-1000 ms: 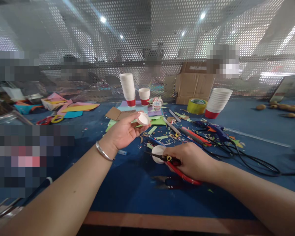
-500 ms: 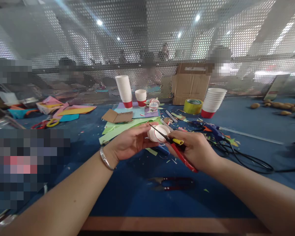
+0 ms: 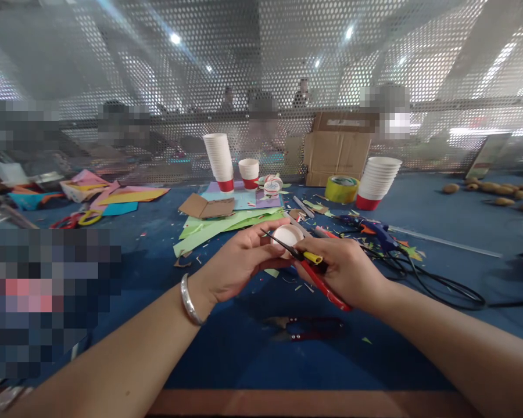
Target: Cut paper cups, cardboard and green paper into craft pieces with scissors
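The cup piece (image 3: 290,234) is white, the scissors (image 3: 325,287) red, yellow and black, the table (image 3: 226,354) blue.

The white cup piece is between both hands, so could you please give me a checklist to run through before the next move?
1. Left hand gripping the white cup piece: ok.
2. Right hand gripping the red-handled tool: ok.
3. Dark blade clear of the left hand: cannot tell; they look very close.
4. Snips apart from both hands: ok.
5. Tabletop free of paper scraps: not ok.
6. Glue gun cool: cannot tell.
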The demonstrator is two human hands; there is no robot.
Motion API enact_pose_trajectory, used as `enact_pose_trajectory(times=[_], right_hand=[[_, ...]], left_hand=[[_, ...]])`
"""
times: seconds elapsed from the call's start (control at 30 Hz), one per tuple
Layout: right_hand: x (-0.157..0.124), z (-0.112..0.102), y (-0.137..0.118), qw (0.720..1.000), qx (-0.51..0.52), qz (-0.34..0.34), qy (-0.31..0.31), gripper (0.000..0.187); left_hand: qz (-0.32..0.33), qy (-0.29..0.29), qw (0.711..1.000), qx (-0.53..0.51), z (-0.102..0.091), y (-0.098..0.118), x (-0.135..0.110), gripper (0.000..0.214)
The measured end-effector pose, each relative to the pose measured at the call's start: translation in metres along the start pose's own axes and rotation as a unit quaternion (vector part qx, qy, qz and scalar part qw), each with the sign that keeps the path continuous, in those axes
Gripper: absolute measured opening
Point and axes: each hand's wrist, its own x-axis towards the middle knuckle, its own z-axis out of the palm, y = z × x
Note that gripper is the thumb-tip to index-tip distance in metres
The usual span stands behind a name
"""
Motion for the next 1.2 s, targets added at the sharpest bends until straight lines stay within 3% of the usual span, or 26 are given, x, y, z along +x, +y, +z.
enact_pose_trajectory(times=[0.27, 0.47, 0.63, 0.97, 1.2], right_hand=[[0.004, -0.003, 0.005, 0.975, 0.124, 0.147, 0.114, 0.025], [0.006, -0.006, 0.006, 0.967, 0.15, 0.189, 0.082, 0.03], [0.006, -0.008, 0.004, 0.959, 0.197, 0.2, 0.039, 0.033], [0.006, -0.01, 0.001, 0.944, 0.256, 0.208, 0.027, 0.033], [0.005, -0.007, -0.001, 0.94, 0.272, 0.206, 0.015, 0.032]], left_hand=[[0.08, 0.03, 0.984, 0.156, -0.002, -0.003, 0.0, 0.05], [0.107, -0.038, 0.969, 0.221, 0.0, 0.004, -0.008, 0.03], [0.145, -0.054, 0.952, 0.264, 0.0, 0.01, -0.012, 0.022], [0.272, 0.057, 0.887, 0.368, 0.007, -0.004, -0.009, 0.02], [0.329, 0.04, 0.803, 0.496, 0.009, 0.005, -0.013, 0.022]])
